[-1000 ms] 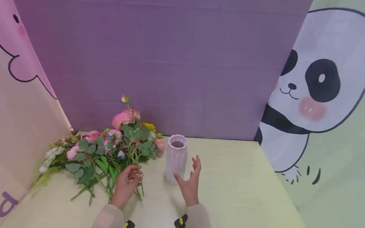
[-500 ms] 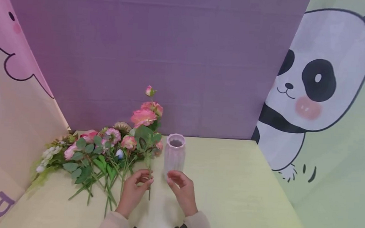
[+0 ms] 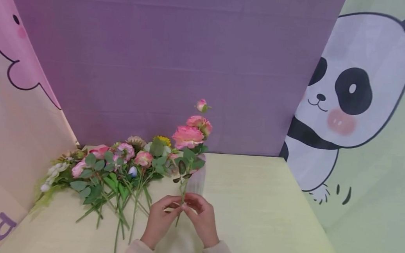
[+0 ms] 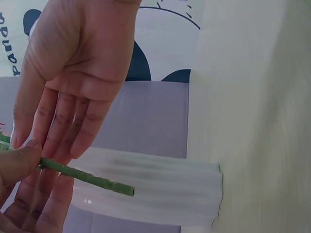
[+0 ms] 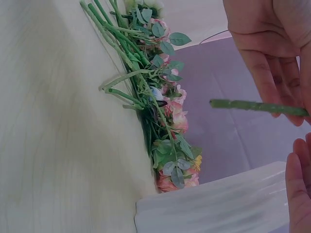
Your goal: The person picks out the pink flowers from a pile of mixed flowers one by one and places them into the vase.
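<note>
A pink artificial flower (image 3: 189, 136), with a bud above the blooms and green leaves, stands upright in front of the vase. My left hand (image 3: 162, 217) pinches its stem near the bottom. From the other side, the thumb and fingertips of my right hand (image 3: 201, 219) meet at the same stem. Below the fingers the cut stem end (image 4: 97, 180) sticks out free in the left wrist view. The pale lilac ribbed vase (image 3: 197, 181) stands upright just beyond the hands, its mouth hidden by blooms and leaves. In the right wrist view the vase (image 5: 214, 206) fills the bottom right.
A heap of artificial flowers (image 3: 97, 170) lies at the left of the pale yellow table (image 3: 260, 209), stems pointing toward me. Behind it rises a purple backdrop (image 3: 178, 62). Printed side panels flank the table, with a panda (image 3: 386, 69) on the right one.
My left hand has lifted the pink flower out of the heap and carried it right, in front of the vase. My right hand has come from beside the vase to the stem.
</note>
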`<state>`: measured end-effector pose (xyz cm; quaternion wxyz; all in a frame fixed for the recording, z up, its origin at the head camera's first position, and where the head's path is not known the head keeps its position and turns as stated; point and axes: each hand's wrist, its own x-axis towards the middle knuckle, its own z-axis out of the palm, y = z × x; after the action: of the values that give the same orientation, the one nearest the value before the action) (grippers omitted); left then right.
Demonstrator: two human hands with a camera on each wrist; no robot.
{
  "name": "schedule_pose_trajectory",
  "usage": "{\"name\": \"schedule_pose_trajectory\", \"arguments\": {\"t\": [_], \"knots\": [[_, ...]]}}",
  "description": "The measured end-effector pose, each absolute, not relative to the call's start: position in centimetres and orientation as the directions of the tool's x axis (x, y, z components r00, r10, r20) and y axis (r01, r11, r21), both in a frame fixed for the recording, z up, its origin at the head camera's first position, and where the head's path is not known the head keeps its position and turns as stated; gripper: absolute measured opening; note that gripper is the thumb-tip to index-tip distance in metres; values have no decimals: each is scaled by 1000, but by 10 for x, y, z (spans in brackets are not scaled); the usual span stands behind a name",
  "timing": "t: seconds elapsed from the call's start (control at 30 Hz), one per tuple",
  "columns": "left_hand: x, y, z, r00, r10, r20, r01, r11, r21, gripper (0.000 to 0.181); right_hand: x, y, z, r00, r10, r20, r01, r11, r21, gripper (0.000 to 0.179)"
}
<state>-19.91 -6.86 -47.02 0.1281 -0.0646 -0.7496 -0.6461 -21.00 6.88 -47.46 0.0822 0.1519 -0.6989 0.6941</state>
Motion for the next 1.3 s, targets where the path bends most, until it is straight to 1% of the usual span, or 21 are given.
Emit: {"name": "schedule_pose_trajectory", "arguments": {"t": [0.27,0.37,0.47,0.6,0.77,0.87,0.97,1.1,1.2,1.3], "knots": [[-179,-50,-441,-946,-93,310,294,150,944,12,-202,77,-475,-930,-13,368,-368,-20,-930,26],[-176,-47,-438,-943,-92,319,306,131,943,11,-200,78,-476,-916,4,400,-400,-29,-916,25],[-175,-44,-438,-929,-87,361,349,126,929,12,-197,79,-475,-911,28,412,-413,-44,-909,21],[-178,-39,-446,-915,-94,393,380,133,915,13,-194,81,-473,-906,69,418,-421,-52,-905,20],[-187,-36,-466,-920,-108,376,359,153,921,13,-194,83,-470,-891,107,441,-446,-36,-894,16],[-189,-35,-471,-922,-100,375,359,147,922,15,-194,86,-468,-888,123,443,-449,-26,-893,15],[-188,-35,-469,-926,-83,368,355,138,925,17,-195,88,-467,-892,138,431,-439,-32,-898,15],[-180,-35,-456,-931,-51,362,352,138,926,16,-196,92,-466,-902,134,411,-420,-50,-906,15],[-176,-37,-448,-939,-30,344,337,143,931,13,-199,95,-464,-901,128,414,-420,-26,-907,14],[-177,-41,-453,-948,-10,318,313,141,939,12,-204,97,-461,-889,132,439,-439,28,-898,11]]}}
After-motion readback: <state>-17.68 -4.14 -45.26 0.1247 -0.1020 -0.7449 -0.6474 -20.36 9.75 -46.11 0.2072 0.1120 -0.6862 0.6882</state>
